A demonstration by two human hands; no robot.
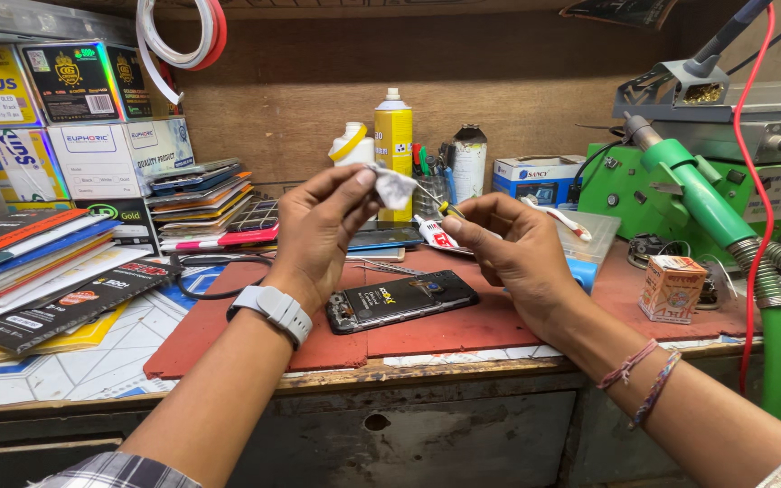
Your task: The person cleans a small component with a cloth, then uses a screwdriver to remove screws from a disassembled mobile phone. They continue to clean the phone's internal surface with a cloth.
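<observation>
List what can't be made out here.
- Tool tip: head view, covered by the white cloth in the left hand.
- Tool handle: hidden inside the right hand.
- Opened phone internals: too small.
- Hot-air nozzle end: blurred.

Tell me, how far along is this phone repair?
Done: the phone lies on the red mat with its back cover off, insides showing. In hand: the left hand pinches a white wipe around the tip of a thin tool that the right hand holds, above the phone. Left: the phone is open; no back cover is on it.
</observation>
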